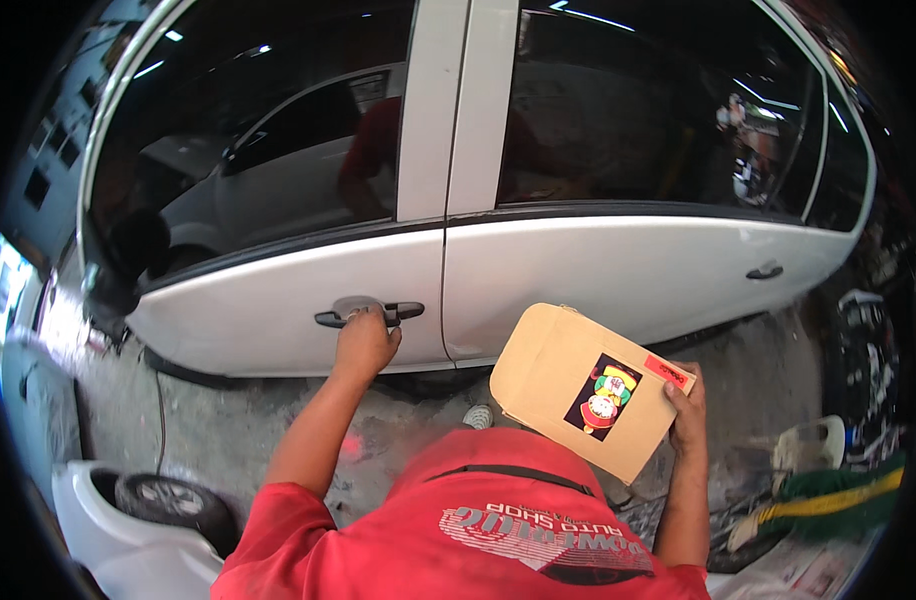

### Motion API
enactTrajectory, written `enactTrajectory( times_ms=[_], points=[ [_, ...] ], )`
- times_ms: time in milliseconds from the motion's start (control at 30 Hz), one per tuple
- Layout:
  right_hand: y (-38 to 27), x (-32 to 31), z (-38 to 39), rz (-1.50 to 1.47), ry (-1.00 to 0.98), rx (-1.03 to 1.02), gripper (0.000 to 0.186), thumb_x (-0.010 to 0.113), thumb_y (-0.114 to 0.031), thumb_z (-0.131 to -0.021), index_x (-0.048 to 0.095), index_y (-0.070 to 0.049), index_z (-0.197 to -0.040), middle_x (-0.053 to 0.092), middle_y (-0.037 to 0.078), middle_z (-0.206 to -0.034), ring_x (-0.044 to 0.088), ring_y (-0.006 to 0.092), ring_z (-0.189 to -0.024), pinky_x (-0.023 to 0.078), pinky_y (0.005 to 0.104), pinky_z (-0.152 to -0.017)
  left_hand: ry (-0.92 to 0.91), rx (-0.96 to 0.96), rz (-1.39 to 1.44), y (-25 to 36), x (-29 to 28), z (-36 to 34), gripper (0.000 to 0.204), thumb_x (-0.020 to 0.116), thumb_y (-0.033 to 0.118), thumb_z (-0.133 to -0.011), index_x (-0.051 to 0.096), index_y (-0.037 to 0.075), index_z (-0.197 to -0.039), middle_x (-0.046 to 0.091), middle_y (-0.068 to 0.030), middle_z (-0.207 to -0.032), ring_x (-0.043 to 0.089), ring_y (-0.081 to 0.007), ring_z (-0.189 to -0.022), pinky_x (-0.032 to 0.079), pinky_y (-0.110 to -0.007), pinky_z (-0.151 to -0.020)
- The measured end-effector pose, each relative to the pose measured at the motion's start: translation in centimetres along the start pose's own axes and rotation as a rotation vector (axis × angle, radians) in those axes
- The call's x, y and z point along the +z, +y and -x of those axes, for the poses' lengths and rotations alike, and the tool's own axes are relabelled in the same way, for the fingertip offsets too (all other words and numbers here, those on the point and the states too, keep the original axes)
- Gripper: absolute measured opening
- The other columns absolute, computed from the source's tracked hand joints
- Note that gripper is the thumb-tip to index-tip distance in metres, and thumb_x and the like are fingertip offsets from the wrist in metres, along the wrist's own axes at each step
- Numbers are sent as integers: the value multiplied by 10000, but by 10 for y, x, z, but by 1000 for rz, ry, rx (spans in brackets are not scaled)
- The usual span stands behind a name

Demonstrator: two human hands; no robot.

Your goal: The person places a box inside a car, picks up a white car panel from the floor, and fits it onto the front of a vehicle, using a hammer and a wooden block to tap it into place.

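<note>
A white car's front door [238, 320] fills the middle left, with a dark handle [410, 309]. My left hand [366, 335] grips that handle, fingers curled into its recess. My right hand [685, 410] holds a tan cardboard panel [543, 370] by its right edge. The panel has a colourful cartoon sticker and a small red label on it, and is held in front of the rear door [618, 260], whose own handle [765, 273] sits farther right.
A grey concrete floor [198, 420] lies below the car. A white vehicle part with a wheel [178, 505] is at lower left. At lower right are a white plastic item [808, 445] and green-and-yellow material [848, 500]. Dark clutter [858, 360] lines the right side.
</note>
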State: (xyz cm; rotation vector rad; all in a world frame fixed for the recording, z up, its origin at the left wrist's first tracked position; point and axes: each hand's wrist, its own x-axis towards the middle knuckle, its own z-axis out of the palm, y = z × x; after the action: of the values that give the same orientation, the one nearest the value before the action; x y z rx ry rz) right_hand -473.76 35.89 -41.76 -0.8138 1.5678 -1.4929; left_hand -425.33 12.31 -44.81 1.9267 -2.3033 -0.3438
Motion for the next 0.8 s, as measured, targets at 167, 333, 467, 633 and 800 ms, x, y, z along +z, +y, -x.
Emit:
enactTrajectory(
  times_ms=[167, 333, 467, 633, 800],
  points=[
    [-37, 0, -62, 120, -261, -76, 518, 842, -250, -819, 603, -24, -1218, 672, 118, -1155, 629, 208, -1099, 497, 355, -982, 47, -108, -27, 9, -19, 54, 419, 817, 249, -812, 598, -4, -1063, 682, -240, -1124, 646, -420, -1115, 557, -510, -935],
    [-23, 15, -93, 176, -453, 30, 496, 844, -229, -822, 602, -11, -1196, 661, 114, -1075, 622, 197, -1013, 521, 352, -904, 128, -312, -58, -5, -11, 183, 508, 832, 218, -729, 600, 21, -1136, 658, -223, -1221, 584, -446, -1239, 515, -516, -997],
    [5, 43, -108, 64, -476, 128, 410, 810, -182, -855, 581, -38, -1163, 646, 103, -1079, 623, 189, -1019, 532, 356, -900, 168, -463, -160, -8, 0, 283, 596, 810, 268, -784, 620, 55, -1307, 642, -236, -1318, 576, -464, -1269, 492, -519, -1043],
    [30, 149, -93, -165, -611, 429, 563, 820, -211, -860, 501, -45, -1293, 610, 134, -1175, 611, 222, -1088, 505, 394, -951, 70, -428, -281, -74, 22, 441, 662, 757, 413, -904, 566, 114, -1463, 577, -167, -1482, 528, -377, -1372, 411, -492, -1158],
    [75, 280, -54, -281, -729, 661, 514, 746, -193, -932, 437, -32, -1310, 593, 150, -1252, 599, 279, -1203, 490, 480, -1034, 82, -825, 22, -95, 43, 529, 705, 734, 430, -928, 508, 115, -1517, 504, -166, -1554, 432, -354, -1460, 339, -479, -1220]
  ],
)
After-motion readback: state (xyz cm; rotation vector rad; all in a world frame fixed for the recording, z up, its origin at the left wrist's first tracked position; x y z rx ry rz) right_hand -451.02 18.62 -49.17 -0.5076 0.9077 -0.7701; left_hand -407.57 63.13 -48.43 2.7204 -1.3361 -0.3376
